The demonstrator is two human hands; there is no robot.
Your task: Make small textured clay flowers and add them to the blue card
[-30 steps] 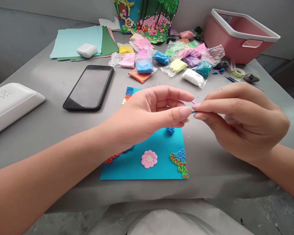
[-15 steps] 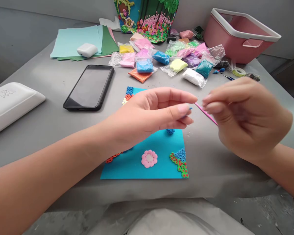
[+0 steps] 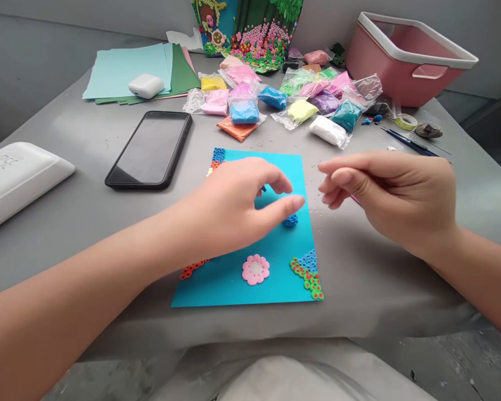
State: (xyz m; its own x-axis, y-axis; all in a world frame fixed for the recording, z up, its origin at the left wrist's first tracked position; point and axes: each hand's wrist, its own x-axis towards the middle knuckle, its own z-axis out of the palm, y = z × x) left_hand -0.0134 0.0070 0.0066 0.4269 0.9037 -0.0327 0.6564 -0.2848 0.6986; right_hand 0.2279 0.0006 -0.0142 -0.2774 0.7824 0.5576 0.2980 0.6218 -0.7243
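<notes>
My left hand hovers low over a blue card on the grey table, its fingers curled in a pinch around a tiny blue clay bit. Its thumb tip sits just above a small blue clay ball stuck on the card. A pink clay flower lies near the card's front edge, and beaded clay fills the corners. My right hand floats to the right of the card, fingers closed on a thin pink stick that is mostly hidden under the palm.
Several bagged clay lumps lie behind the card, with a pink bin at back right. A black phone, a white case, paper sheets with an earbud case sit left. Thin tools lie right.
My hands have parted. The left hand dropped down and left onto the card with the blue bit; the right hand drew back to the right with the pink stick.
</notes>
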